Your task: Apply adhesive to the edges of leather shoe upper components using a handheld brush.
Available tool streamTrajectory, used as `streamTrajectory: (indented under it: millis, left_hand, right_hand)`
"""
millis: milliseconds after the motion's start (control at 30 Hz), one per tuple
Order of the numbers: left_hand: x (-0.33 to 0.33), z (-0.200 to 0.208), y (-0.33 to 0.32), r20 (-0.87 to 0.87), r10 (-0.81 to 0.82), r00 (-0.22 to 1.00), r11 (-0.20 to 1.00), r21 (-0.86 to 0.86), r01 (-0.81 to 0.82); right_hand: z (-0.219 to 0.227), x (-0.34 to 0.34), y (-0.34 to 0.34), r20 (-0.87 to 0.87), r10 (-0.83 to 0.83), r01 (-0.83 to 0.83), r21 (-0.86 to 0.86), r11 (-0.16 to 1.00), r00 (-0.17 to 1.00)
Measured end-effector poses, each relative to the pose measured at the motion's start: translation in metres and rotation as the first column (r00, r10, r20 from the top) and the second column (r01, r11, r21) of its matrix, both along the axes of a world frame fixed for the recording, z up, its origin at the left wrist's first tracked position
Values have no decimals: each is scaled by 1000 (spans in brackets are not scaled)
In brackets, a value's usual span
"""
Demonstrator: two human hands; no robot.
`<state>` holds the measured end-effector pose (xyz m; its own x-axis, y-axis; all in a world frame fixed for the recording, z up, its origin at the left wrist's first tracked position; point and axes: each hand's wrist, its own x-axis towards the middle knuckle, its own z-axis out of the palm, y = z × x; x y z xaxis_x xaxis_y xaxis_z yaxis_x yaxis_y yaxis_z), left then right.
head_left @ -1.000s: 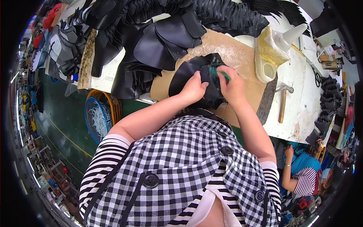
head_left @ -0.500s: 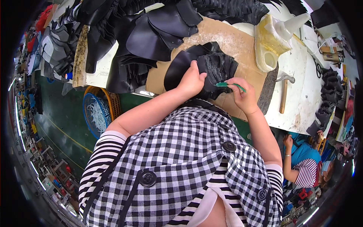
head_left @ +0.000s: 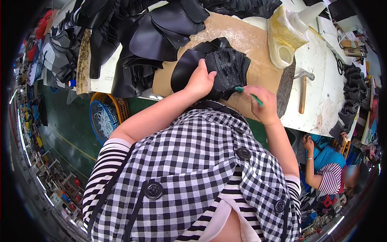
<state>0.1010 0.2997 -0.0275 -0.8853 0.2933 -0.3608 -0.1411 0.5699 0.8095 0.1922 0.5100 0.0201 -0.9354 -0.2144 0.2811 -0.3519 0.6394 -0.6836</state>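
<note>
Baskets: a blue basket (head_left: 92, 126) holding white strips (head_left: 105, 121) stands against an orange basket (head_left: 121, 105), below the table's edge.
Stacked stock: overlapping black pieces (head_left: 151, 38) lie on the table, beyond my left forearm.
Left hand: my left hand (head_left: 200, 82) is closed on the near-left part of the fan, thumb on top; its other fingers are hidden.
Workpiece: the fan of black pieces (head_left: 233, 64) lies spread over brown cardboard (head_left: 244, 34), directly before me, its layered edges facing up and right.
Green tool: the slim green tool (head_left: 256, 100) slants leftward, its tip at the fan's near-right edge; I cannot tell whether they touch.
Right hand: my right hand (head_left: 267, 105) is curled around this tool, fingers bent.
Container: a yellowed container (head_left: 282, 36) with a pale spout stands at the cardboard's right side.
Hammer: a wooden-handled hammer (head_left: 302, 94) lies farther right on the table.
</note>
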Motion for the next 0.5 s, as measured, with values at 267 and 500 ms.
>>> streamTrajectory:
  millis: [267, 500]
  left_hand:
    - [0, -12, -3, -5, 19, 1000, 997, 71, -19]
    - [3, -7, -2, 90, -50, 995, 993, 108, 40]
  right_hand:
    - [-18, -12, -34, 222, -435, 485, -282, 828, 872]
    - [-20, -85, -53, -79, -410, 383, -231, 894, 909]
